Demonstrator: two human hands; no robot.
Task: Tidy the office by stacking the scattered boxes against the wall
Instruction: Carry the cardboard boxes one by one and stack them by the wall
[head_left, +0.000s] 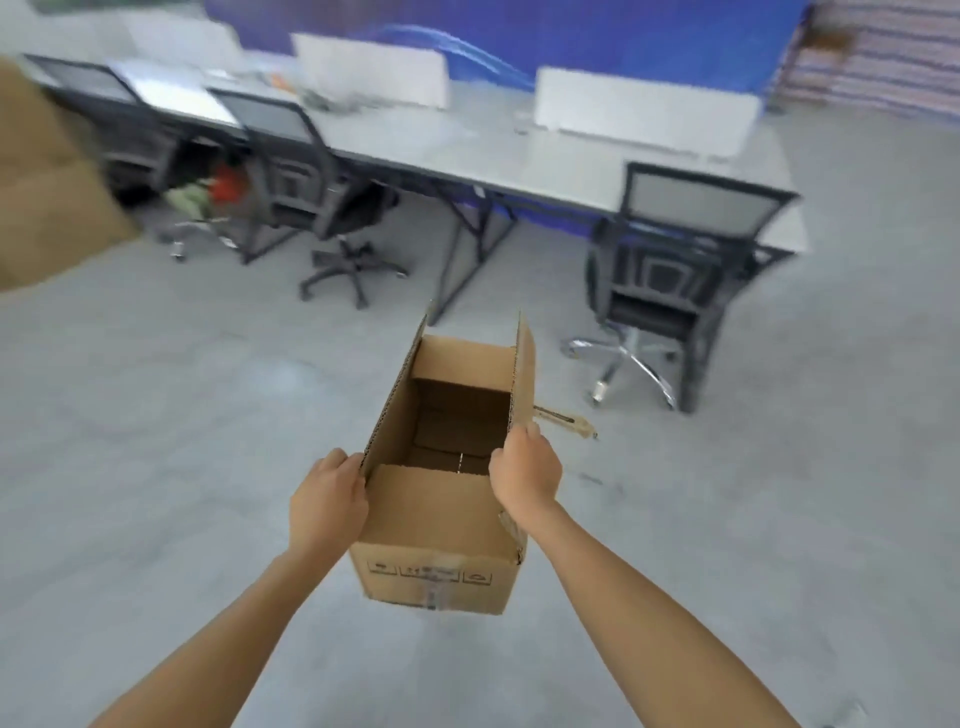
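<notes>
An open brown cardboard box (441, 525) hangs in the air in front of me, its top flaps standing up and its inside empty. My left hand (328, 501) grips the box's left side near the top edge. My right hand (525, 470) grips the right flap and side, fingers curled over the rim. A second large brown box (47, 171) shows blurred at the left edge of the view. A flat strip of cardboard (569, 420) lies on the floor just behind the held box.
A long grey desk (467, 145) with white dividers runs across the back. Black office chairs (670, 280) stand at it, one at the right, another (311, 192) to the left. Grey floor (182, 441) spreads around me. A blue wall (571, 36) is behind.
</notes>
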